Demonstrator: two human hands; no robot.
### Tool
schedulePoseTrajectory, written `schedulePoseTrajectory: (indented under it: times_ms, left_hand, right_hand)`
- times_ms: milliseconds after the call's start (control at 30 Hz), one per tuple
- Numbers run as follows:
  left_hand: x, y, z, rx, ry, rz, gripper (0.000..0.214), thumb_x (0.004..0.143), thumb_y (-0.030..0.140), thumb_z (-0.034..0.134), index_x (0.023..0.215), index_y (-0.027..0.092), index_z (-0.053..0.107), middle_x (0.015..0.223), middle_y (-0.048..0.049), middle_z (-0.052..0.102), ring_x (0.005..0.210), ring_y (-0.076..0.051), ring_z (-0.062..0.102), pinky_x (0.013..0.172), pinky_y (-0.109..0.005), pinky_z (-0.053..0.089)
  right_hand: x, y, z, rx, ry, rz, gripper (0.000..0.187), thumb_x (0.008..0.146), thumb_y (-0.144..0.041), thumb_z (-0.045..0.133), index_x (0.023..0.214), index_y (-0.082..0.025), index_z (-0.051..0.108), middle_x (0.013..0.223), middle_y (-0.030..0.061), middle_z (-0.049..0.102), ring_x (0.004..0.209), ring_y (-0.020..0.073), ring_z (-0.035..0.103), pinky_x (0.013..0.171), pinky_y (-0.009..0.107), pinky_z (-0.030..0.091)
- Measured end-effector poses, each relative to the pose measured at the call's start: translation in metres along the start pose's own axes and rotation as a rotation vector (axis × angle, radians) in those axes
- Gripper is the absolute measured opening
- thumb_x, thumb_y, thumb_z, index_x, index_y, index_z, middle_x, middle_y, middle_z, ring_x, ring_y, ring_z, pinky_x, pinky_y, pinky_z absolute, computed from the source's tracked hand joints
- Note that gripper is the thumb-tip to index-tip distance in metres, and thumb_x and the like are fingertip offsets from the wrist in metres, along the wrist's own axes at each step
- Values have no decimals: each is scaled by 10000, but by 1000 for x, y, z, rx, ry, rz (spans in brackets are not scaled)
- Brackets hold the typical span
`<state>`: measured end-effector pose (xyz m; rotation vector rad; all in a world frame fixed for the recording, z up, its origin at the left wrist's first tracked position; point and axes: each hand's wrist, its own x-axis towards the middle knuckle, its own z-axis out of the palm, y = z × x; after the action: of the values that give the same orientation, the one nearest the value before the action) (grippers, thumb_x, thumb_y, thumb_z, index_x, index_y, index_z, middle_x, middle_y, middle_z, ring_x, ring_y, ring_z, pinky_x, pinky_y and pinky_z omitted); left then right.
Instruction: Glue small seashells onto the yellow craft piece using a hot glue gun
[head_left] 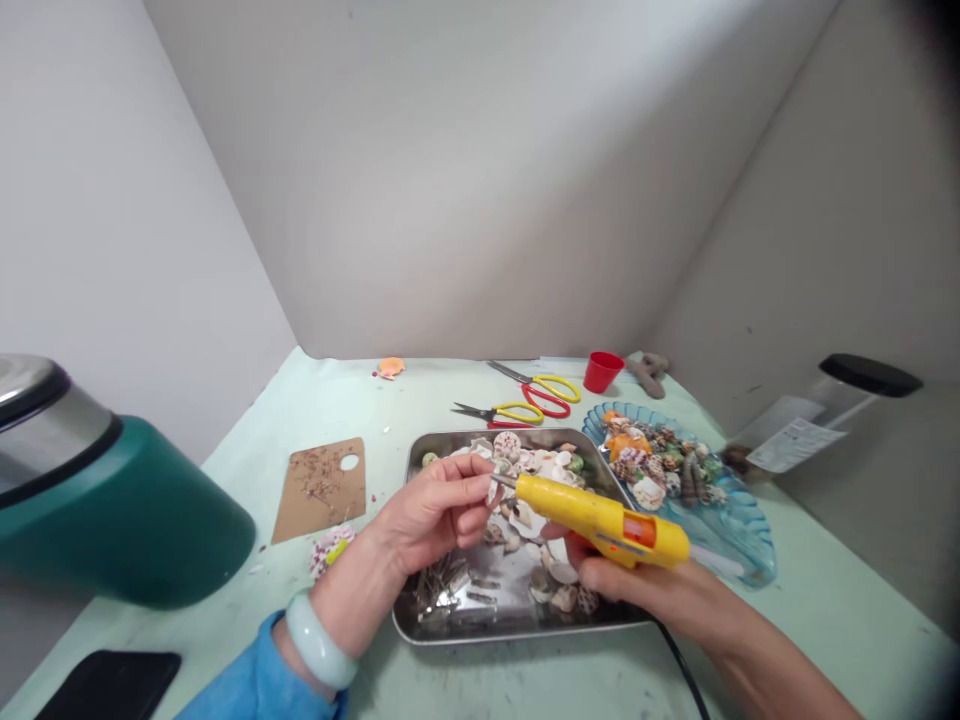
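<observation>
My right hand (600,570) is wrapped round a yellow hot glue gun (577,505), its metal nozzle pointing left. Just at the nozzle tip, my left hand (446,500) pinches a small whitish piece (493,490), perhaps a shell; the fingers partly hide it. Both hands are above a metal tray (517,632) that holds many seashells (536,520), with thin metallic bits (442,585) at its lower left. A clear glue stick (716,560) sticks out of the gun's back, and a black cord (679,665) runs down below the right hand.
Behind the tray lie two pairs of scissors (536,385) and a red cup (603,372). A blue plate (754,520) of shells stands right, near a black-lidded clear container (810,420). On the left are brown cardboard (300,500), a large green bottle (142,510) and a black phone-like slab (109,685).
</observation>
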<state>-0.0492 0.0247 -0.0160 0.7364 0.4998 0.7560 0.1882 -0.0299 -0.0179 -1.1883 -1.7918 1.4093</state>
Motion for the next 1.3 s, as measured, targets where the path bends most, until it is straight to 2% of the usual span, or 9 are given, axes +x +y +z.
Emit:
schedulePoseTrajectory:
  times_ms: [133,333,667,933,1167,1300]
  left_hand:
    - [-2,0,0,17,-28,4,135,714,181,703,759,125,589,605,28,534,384,-9,367,358,-151,256]
    - [0,-1,-1,16,-10,9,136,732,197,690,736,116,579,607,28,521,386,-5,358,363,-153,261]
    - [2,0,-1,0,25,-1,192,691,214,728,758,119,575,547,51,486,378,-7,333,364,-153,234]
    - [0,-1,-2,29,-4,-21,166,703,206,716,762,123,585,602,23,536,375,-13,346,359,-162,248]
    - [1,0,-1,15,8,-14,151,719,213,703,724,119,584,517,48,468,377,-15,331,360,-153,255]
    - [1,0,0,14,4,-17,144,707,197,706,728,115,588,576,26,526,376,-11,348,352,-154,259]
  right_hand:
    - [0,4,0,33,47,44,423,808,-490,586,1142,-234,632,812,34,610,752,172,561,716,314,487]
    - [-1,6,0,50,83,41,429,811,-482,595,1157,-230,616,845,42,604,780,169,571,717,303,499]
    - [-1,6,0,-28,0,-43,328,789,-479,619,992,-233,693,766,13,644,700,151,584,684,253,512]
    - [0,-1,0,-54,22,-55,354,820,-469,579,1094,-257,653,803,13,622,714,151,586,659,245,511]
    - [-1,3,0,-74,-16,-35,291,790,-446,618,991,-246,683,731,8,625,653,150,572,626,254,519]
    - [0,1,1,-52,-5,-49,296,790,-461,616,986,-251,688,729,10,618,647,145,561,627,252,508]
